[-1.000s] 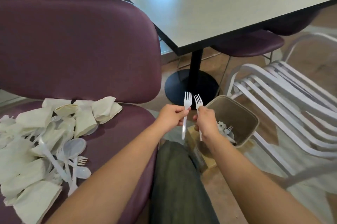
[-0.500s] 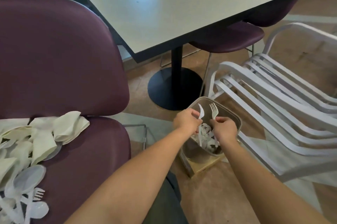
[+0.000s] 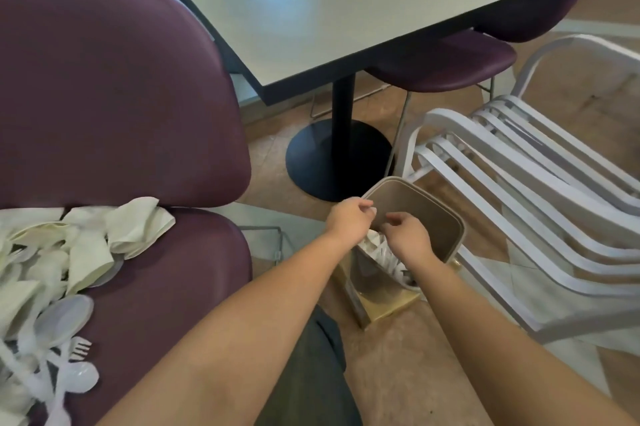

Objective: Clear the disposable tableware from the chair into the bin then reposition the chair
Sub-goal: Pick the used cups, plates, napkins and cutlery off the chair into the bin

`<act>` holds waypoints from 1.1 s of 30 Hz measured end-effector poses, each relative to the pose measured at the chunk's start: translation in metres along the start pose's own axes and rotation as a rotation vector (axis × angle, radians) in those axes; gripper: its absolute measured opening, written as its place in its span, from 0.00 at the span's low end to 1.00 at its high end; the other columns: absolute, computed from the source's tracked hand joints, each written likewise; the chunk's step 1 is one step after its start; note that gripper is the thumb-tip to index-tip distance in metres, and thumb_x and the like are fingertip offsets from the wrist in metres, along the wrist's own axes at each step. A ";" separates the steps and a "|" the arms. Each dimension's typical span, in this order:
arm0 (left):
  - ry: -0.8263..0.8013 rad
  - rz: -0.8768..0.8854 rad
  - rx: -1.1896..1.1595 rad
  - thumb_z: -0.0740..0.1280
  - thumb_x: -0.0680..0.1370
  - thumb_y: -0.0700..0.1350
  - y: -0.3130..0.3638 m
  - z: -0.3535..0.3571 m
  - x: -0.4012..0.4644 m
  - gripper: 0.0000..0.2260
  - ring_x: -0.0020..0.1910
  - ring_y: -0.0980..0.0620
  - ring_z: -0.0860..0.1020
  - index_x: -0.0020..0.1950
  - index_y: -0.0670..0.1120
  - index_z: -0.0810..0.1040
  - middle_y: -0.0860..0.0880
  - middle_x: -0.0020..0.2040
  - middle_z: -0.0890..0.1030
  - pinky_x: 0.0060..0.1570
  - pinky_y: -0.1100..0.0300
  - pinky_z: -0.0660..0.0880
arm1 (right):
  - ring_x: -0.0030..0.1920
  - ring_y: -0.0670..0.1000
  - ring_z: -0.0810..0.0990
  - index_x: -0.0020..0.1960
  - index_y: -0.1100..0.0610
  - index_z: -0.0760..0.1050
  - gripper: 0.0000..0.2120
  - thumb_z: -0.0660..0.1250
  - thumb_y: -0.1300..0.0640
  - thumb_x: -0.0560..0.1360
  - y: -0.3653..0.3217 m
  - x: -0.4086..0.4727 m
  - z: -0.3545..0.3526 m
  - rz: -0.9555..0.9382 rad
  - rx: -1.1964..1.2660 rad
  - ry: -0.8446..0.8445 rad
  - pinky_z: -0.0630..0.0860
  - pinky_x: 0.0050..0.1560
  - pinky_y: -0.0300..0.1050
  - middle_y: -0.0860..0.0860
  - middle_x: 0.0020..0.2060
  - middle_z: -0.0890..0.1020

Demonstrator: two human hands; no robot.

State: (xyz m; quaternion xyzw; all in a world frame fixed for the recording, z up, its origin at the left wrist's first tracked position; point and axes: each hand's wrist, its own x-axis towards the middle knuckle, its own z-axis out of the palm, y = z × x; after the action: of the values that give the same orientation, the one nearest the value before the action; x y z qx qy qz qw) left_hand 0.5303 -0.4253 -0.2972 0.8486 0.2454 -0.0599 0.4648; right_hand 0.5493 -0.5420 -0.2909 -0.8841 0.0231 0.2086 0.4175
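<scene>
**Empty hands over the bin, most of the pile still on the seat**

Both hands hover above the mouth of the bin [image 3: 414, 217], which stands on the floor at about 5 o'clock from the black pedestal of the surface [image 3: 346, 3]. The left hand [image 3: 348, 221] has its fingers loosely curled with nothing visible between them; the right hand [image 3: 408, 235] is the same, thumb and forefinger slightly apart and holding nothing. White cutlery already lies at the bottom of the bin, partly hidden by the wrists.

The bulk of the disposable tableware [image 3: 52, 273] sits on the seat of the maroon chair [image 3: 114, 86], at 9 o'clock from the hands: crumpled paper cups, clear plastic spoons and small forks in a loose heap running off the left edge of the view (how far it goes cannot be told).

Risks, as I judge them:
- The bin appears to rest on a gold box [image 3: 384, 304] and leans towards the person; a knock from a forearm could tip it and spill the contents.
- The heap is tangled, so lifting a handful could drag spoons off the seat's front edge onto the floor.
- Light cups may bounce off the bin's rim if dropped from high up.
- The white slatted chair [image 3: 519, 190] crowds the bin at 3 o'clock, leaving little room when the maroon chair is moved.
</scene>
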 end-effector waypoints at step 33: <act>0.756 -0.363 0.408 0.66 0.76 0.48 -0.284 -0.264 -0.313 0.13 0.62 0.49 0.68 0.60 0.58 0.79 0.54 0.59 0.75 0.61 0.53 0.66 | 0.42 0.48 0.79 0.48 0.50 0.78 0.09 0.63 0.63 0.74 -0.113 -0.261 0.273 -0.408 -0.088 -0.575 0.79 0.44 0.45 0.47 0.43 0.81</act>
State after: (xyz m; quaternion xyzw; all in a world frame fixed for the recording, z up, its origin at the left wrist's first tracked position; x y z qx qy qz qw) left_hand 0.0896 -0.1949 -0.2618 0.8284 0.5252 0.1260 0.1484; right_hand 0.2399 -0.2997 -0.2614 -0.7928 -0.2814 0.3622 0.4014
